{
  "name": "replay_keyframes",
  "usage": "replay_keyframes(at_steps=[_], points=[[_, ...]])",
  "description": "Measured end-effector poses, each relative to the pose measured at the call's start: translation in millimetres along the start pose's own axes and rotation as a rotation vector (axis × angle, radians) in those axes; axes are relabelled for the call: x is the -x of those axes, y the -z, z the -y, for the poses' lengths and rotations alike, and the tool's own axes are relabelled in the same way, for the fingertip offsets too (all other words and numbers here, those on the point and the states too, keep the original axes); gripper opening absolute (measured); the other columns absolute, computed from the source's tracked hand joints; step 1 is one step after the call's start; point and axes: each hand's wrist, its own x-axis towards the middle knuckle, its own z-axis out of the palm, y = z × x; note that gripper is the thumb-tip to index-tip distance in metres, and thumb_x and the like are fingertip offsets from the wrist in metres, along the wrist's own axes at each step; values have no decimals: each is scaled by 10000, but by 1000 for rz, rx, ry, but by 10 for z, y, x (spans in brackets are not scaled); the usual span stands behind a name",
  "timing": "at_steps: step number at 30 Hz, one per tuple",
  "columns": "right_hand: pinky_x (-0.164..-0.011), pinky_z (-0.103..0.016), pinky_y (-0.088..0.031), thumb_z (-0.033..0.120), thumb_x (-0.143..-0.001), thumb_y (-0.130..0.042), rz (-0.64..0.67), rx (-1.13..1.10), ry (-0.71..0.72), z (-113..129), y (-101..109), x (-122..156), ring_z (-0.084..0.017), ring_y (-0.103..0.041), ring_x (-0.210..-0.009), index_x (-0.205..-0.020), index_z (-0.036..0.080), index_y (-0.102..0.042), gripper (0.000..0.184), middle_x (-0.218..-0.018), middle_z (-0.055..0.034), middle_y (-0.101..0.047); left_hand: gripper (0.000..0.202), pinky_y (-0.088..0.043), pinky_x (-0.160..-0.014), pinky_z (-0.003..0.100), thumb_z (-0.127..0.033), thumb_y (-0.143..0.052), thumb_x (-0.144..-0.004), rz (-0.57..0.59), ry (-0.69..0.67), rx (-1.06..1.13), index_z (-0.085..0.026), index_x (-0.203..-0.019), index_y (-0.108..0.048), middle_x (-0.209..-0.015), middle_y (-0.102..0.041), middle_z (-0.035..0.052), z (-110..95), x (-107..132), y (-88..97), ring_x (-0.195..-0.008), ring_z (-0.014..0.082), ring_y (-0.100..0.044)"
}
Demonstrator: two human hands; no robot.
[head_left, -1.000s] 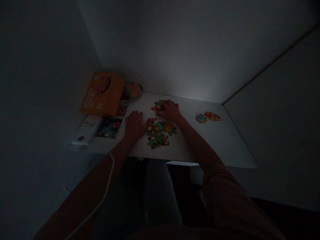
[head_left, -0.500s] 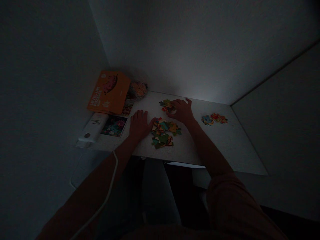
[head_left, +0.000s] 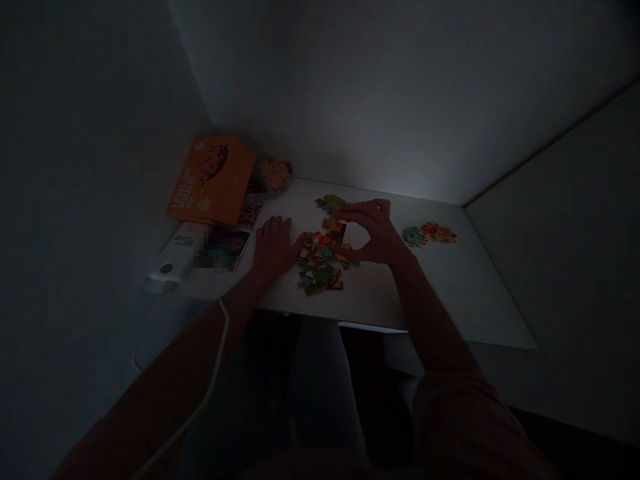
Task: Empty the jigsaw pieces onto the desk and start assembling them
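In dim light, a heap of coloured puzzle pieces [head_left: 320, 267] lies near the front of a white table [head_left: 440, 287]. My left hand [head_left: 273, 245] rests flat beside the heap, fingers spread, thumb touching its left edge. My right hand [head_left: 373, 230] is lifted over the heap, thumb and fingers pinching a small joined cluster of pieces [head_left: 334, 230]. A few more pieces [head_left: 330, 202] lie just behind it.
An orange puzzle box [head_left: 213, 180] leans at the back left corner, next to a bag of pieces [head_left: 273, 175] and a picture card [head_left: 223, 247]. A white device [head_left: 173, 260] with a cable sits at the left edge. A small group of pieces [head_left: 430, 234] lies to the right.
My right hand has come back from the far pieces towards the heap, lifting a joined cluster with it. My left hand has stayed flat on the table.
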Motion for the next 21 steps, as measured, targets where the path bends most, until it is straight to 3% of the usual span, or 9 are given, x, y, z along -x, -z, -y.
replay_keyframes(at_steps=[3, 6, 8, 11, 15, 17, 21], points=[[-1271, -601, -393, 717, -1029, -869, 82, -47, -53, -69, -124, 46, -379, -790, -1365, -1564, 336, -755, 667, -1601, -134, -799, 795, -417, -1394, 599, -650, -305, -1234, -5, 1, -2, -123, -1756, -591, -1822, -566, 251, -2, -2, 5, -1689, 422, -493], [-1228, -595, -434, 654, -1103, -784, 102, -31, -257, -280, -237, 103, -326, -825, -1140, -1465, 305, -792, 503, -1520, -144, -812, 794, -418, -1391, 603, -643, -312, -1233, 2, 4, 2, -111, -1755, -587, -1818, -564, 253, -7, 1, 16, -1676, 429, -503], [-1211, -602, -461, 631, -1104, -767, 103, 7, -409, -459, -310, 119, -326, -824, -1100, -1424, 284, -799, 473, -1492, -155, -801, 800, -413, -1394, 602, -643, -311, -1234, 3, 1, 4, -103, -1758, -583, -1815, -562, 252, -6, 5, 17, -1675, 431, -503], [-1211, -637, -492, 654, -1058, -795, 130, 76, -590, -702, -457, 67, -359, -829, -1131, -1453, 252, -794, 564, -1554, -197, -747, 801, -409, -1398, 599, -651, -308, -1237, 0, -5, 4, -113, -1766, -577, -1815, -560, 244, -1, 6, 8, -1683, 425, -492], [-1239, -717, -497, 769, -1028, -776, 147, 168, -733, -890, -733, -145, -487, -724, -1417, -1551, 217, -768, 760, -1623, -269, -687, 802, -404, -1404, 590, -654, -298, -1239, 8, 6, 6, -120, -1769, -575, -1830, -549, 245, 3, -3, 8, -1702, 422, -472], [-1237, -740, -492, 832, -1016, -749, 131, 191, -770, -930, -869, -270, -531, -649, -1502, -1549, 193, -771, 832, -1613, -296, -683, 797, -402, -1405, 586, -652, -303, -1238, 12, 7, 12, -121, -1764, -580, -1832, -550, 246, 1, -6, 18, -1704, 421, -474], [-1207, -775, -475, 929, -988, -696, 66, 192, -766, -955, -1029, -463, -550, -647, -1445, -1373, 199, -855, 840, -1529, -297, -733, 777, -390, -1416, 586, -652, -315, -1236, 18, 10, 24, -143, -1755, -588, -1835, -553, 245, -6, -5, 35, -1715, 416, -471]])
